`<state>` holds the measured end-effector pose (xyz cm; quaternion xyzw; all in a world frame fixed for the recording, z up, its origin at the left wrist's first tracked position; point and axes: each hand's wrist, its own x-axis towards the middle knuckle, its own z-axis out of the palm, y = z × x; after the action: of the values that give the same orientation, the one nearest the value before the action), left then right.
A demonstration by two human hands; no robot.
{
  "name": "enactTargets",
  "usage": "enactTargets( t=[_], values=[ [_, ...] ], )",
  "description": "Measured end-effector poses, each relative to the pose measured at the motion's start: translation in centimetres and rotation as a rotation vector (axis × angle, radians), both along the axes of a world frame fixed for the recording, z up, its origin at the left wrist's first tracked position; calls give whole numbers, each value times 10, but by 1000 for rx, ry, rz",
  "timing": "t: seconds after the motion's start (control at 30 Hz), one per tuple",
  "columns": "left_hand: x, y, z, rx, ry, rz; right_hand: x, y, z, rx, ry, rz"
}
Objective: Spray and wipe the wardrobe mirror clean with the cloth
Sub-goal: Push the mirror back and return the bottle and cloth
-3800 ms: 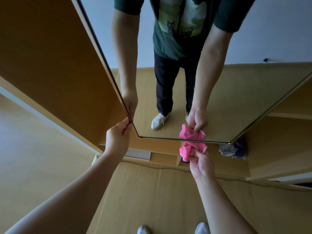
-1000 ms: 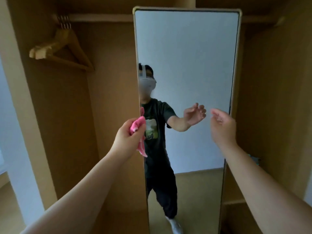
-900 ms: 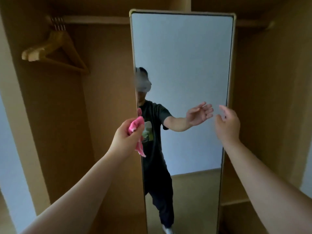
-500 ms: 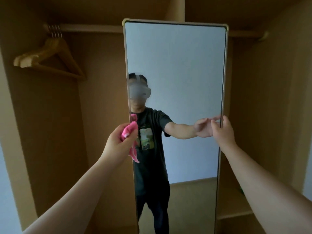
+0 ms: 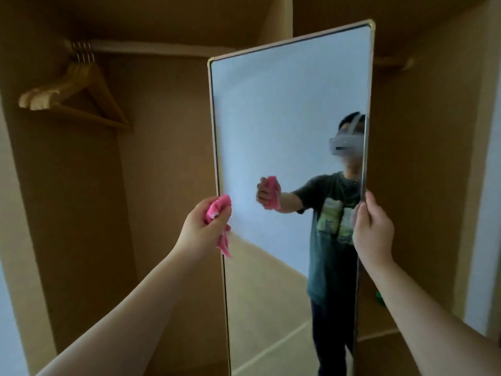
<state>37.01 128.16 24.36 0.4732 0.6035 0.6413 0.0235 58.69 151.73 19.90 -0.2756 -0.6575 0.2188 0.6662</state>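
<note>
The mirror [image 5: 284, 131] stands upright inside the wardrobe [image 5: 162, 158], angled so its right edge is nearer the person. The right hand [image 5: 372, 229] grips that right edge at about mid-height, fingers curled round the frame and the thumb pointing up along it. The left hand [image 5: 202, 226] is raised beside the mirror's left edge, fingers closed round a bunched pink cloth [image 5: 217, 206]; a tail of the cloth hangs below the fist. Whether the cloth touches the frame I cannot tell. The glass reflects the person with the cloth held up, and a pale wall behind. Wooden hangers [image 5: 73, 96] hang from the rail [image 5: 151, 48] at upper left
</note>
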Motion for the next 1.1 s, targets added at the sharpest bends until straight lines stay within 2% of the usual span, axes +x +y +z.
enactTargets(
  t=[0.07, 0.3, 0.47, 0.7, 0.93, 1.1],
  values=[
    [0, 0, 1, -10, -8, -43, 2, -9, -5, 123, -19, -66],
    [-9, -5, 3, -33, -26, -88, -9, -45, -7, 426, -48, -95],
    [-19, -10, -1, -53, -45, -82, -25, -53, -7, 585, -33, -119],
    [-37, -10, -4, -57, -54, -85, -47, -69, -7, 626, -26, -155],
    [-49, -14, -6, -83, -81, -95, -69, -92, -1, 577, -318, -233],
    [-61, -18, -9, -101, -84, -101, -75, -86, 1, 523, -431, -310]
  ],
)
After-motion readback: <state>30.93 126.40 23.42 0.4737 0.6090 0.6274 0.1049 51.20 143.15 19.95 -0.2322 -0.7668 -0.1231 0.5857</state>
